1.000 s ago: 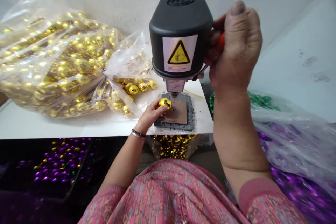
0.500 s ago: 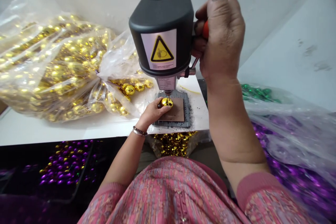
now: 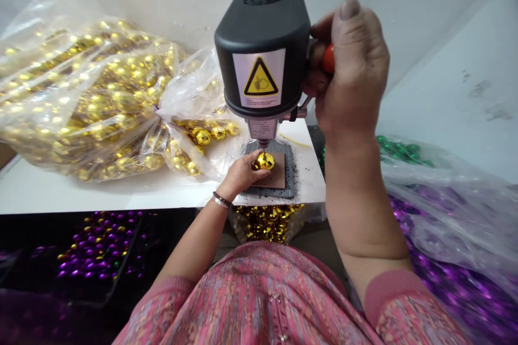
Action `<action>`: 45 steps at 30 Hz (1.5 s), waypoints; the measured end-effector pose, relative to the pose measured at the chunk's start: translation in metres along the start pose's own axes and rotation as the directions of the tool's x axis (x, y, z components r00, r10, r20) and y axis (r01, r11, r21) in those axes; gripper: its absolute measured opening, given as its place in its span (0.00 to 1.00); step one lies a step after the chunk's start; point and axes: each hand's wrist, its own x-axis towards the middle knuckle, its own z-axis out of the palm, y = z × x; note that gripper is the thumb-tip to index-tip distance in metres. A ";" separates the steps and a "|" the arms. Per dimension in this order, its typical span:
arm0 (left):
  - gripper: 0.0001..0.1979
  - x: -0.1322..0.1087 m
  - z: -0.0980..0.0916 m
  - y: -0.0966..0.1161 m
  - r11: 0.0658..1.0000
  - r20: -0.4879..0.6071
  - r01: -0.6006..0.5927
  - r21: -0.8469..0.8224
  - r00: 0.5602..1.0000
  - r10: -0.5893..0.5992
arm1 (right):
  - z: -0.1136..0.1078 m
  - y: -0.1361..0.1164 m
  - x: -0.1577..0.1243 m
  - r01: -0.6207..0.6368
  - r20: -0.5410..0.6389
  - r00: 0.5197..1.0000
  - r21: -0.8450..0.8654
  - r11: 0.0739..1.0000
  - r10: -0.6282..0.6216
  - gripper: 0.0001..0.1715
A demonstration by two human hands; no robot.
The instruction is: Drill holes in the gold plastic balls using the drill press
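A black bench drill press with a yellow warning label stands in front of me. Under its bit, my left hand grips a faceted gold ball between thumb and fingers. The ball rests over a brown board on the grey base. The drill bit meets the top of the ball; how deep it goes I cannot tell. My right hand is closed on the feed lever at the press's right side. The lever's red knob shows between its fingers and palm.
A large clear bag of gold beads lies on the white table to the left. Below the table edge sits an open bag of gold pieces. Purple beads are at lower left; green and purple bags are at right.
The view has shifted slightly, so the press and both hands appear farther right. The left hand still holds the ball under the bit, and the right hand still grips the lever.
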 end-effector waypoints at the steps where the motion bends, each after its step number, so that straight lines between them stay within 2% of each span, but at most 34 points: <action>1: 0.34 0.000 0.001 -0.001 1.000 -0.001 0.001 -0.002 1.000 -0.001 | -0.002 -0.003 -0.006 0.023 0.010 1.000 -0.014 1.000 -0.023 0.19; 3: 0.34 -0.001 0.001 -0.002 1.000 -0.001 -0.003 -0.013 1.000 0.003 | -0.006 -0.008 -0.023 0.062 0.037 0.998 -0.061 0.996 -0.060 0.13; 5: 0.33 -0.002 0.001 -0.002 0.999 0.002 -0.022 -0.033 1.000 0.022 | -0.013 -0.010 -0.042 0.100 0.072 0.993 -0.136 0.986 -0.091 0.12; 9: 0.27 -0.003 0.000 -0.002 0.997 0.009 -0.063 -0.054 0.998 0.064 | -0.032 0.001 -0.080 0.163 0.068 0.986 -0.305 0.938 -0.149 0.11; 14: 0.22 -0.003 0.001 -0.002 0.995 -0.002 -0.084 -0.059 0.996 0.084 | -0.042 0.018 -0.099 0.220 0.064 0.975 -0.345 0.913 -0.211 0.10; 20: 0.21 -0.003 0.002 0.000 0.996 0.001 -0.078 -0.041 0.997 0.078 | -0.038 0.022 -0.099 0.326 0.069 0.945 -0.305 0.895 -0.321 0.10; 27: 0.26 -0.003 0.004 -0.001 0.997 0.003 -0.053 -0.055 0.999 0.053 | -0.040 0.031 -0.101 0.401 0.096 0.916 -0.236 0.885 -0.390 0.09; 34: 0.27 -0.005 0.003 0.000 0.996 0.002 -0.058 -0.075 0.998 0.058 | -0.039 0.041 -0.105 0.404 0.037 0.914 -0.163 0.900 -0.404 0.09; 37: 0.30 -0.005 0.004 -0.001 0.993 0.000 -0.044 -0.108 0.999 0.044 | -0.034 0.036 -0.103 0.404 0.014 0.913 -0.159 0.901 -0.407 0.10; 41: 0.33 -0.005 0.007 -0.003 0.984 0.000 -0.017 -0.176 1.000 0.017 | -0.015 0.012 -0.078 0.338 -0.052 0.936 -0.147 0.930 -0.348 0.11; 45: 0.33 -0.008 0.006 -0.010 0.970 -0.010 -0.013 -0.243 1.000 0.011 | 0.005 -0.004 -0.034 0.137 -0.157 0.973 -0.190 0.972 -0.168 0.21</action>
